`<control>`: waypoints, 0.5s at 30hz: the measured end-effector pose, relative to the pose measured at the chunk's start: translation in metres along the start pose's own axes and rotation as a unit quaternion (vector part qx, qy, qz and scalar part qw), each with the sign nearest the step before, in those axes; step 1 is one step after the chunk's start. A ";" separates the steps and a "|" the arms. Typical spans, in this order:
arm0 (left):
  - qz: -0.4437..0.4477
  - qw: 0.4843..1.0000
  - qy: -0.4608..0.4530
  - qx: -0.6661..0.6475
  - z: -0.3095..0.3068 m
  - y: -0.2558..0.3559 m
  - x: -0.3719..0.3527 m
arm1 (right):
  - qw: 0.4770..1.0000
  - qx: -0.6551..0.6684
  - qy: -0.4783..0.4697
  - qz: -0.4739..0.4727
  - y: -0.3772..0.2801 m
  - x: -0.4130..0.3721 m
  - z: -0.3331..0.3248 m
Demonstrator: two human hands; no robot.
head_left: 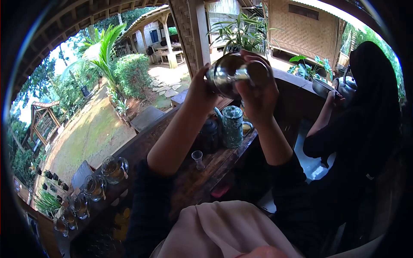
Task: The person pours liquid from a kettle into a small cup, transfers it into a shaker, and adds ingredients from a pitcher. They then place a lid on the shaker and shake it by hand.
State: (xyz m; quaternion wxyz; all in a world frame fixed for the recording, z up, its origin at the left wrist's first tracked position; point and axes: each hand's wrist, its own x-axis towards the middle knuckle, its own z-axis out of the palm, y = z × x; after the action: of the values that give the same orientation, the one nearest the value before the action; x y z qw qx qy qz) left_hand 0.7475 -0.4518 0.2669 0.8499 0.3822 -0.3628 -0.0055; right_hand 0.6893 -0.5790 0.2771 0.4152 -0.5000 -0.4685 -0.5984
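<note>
Both my hands are raised in front of me, wrapped round a shiny metal cocktail shaker (226, 74) held tilted above the wooden counter. My left hand (203, 92) grips its left side. Round the capped end on the right, the fingers of my right hand (259, 96) are closed. Below the shaker stands a green speckled enamel pot (232, 129), with a dark container (209, 135) beside it. A small clear glass (198, 160) rests on the counter nearer to me.
Several glass cups on saucers (94, 187) with spoons line the left counter. At right, a co-worker in dark clothing (352, 129) holds a metal pan (322, 87) near a kettle (346, 89). A post (198, 32) and potted plant (238, 36) stand ahead.
</note>
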 end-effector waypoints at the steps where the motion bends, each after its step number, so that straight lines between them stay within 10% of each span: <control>1: 0.037 0.998 0.007 0.043 0.010 0.001 -0.007 | 0.998 0.024 0.024 0.048 -0.001 -0.002 -0.003; 3: -0.158 0.923 -0.166 -0.310 0.006 0.014 -0.011 | 0.991 -0.010 -0.032 -0.127 -0.039 0.008 -0.015; 5: -0.088 0.981 -0.048 -0.168 0.033 0.017 -0.025 | 0.973 -0.051 -0.078 -0.210 -0.048 0.007 -0.018; 8: -0.098 0.980 -0.057 -0.163 0.037 0.018 -0.019 | 0.901 0.022 0.136 -0.412 -0.029 0.004 0.013; 10: -0.144 0.966 -0.105 -0.188 0.015 0.010 0.003 | 0.973 -0.051 -0.076 -0.212 -0.007 0.001 -0.028; 12: -0.086 0.993 -0.041 -0.074 -0.019 -0.021 0.025 | 0.999 -0.016 -0.029 0.020 0.025 -0.002 -0.016; 15: -0.178 0.964 0.105 -0.166 -0.003 -0.018 0.017 | 0.996 0.027 -0.014 0.079 0.025 -0.003 -0.024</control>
State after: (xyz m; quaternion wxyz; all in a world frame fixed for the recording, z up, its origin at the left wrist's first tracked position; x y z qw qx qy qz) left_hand 0.7666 -0.4675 0.2645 0.9202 0.2922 -0.1914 -0.1767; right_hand 0.7085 -0.6075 0.2759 0.4676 -0.5326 -0.4494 -0.5437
